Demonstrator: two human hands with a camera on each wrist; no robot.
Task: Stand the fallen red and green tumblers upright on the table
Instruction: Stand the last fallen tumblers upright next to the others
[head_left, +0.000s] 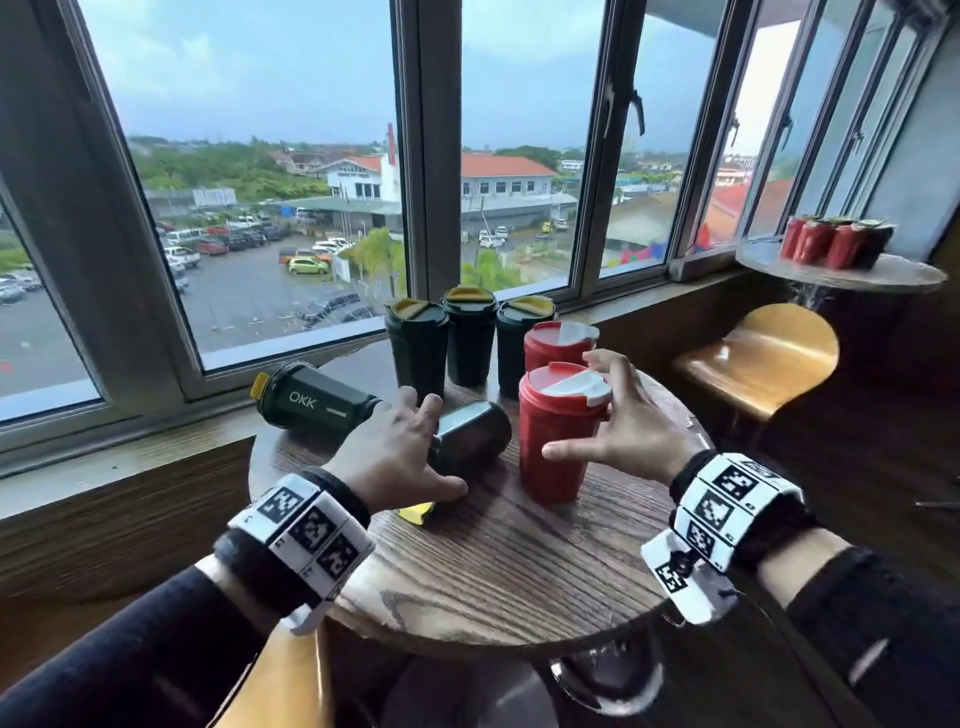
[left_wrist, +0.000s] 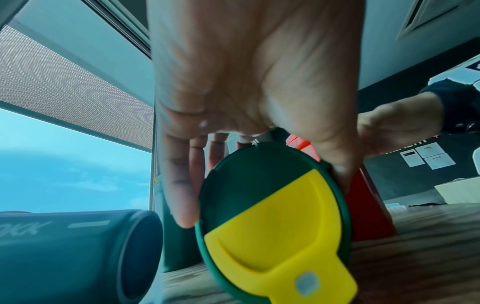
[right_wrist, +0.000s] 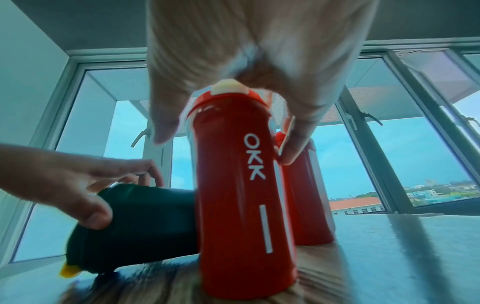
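On the round wooden table (head_left: 509, 561) a green tumbler (head_left: 478, 436) with a yellow-flapped lid (left_wrist: 272, 216) lies on its side. My left hand (head_left: 441, 447) grips it, fingers over the top and thumb on the near side. A second green tumbler (head_left: 317, 402) lies fallen at the table's left edge against the window sill. A red tumbler (head_left: 556, 447) with a white lid flap stands upright. Around its top my right hand (head_left: 571, 405) is spread, fingers straight and thumb clear of the wall (right_wrist: 241, 205). Another red tumbler (head_left: 550, 345) stands just behind it.
Three green tumblers (head_left: 470, 338) stand upright in a row at the back by the window. A yellow chair (head_left: 758, 358) is to the right. Beyond it a small side table (head_left: 883, 278) carries several red and dark tumblers. Another chair back (head_left: 280, 675) rises near my left arm.
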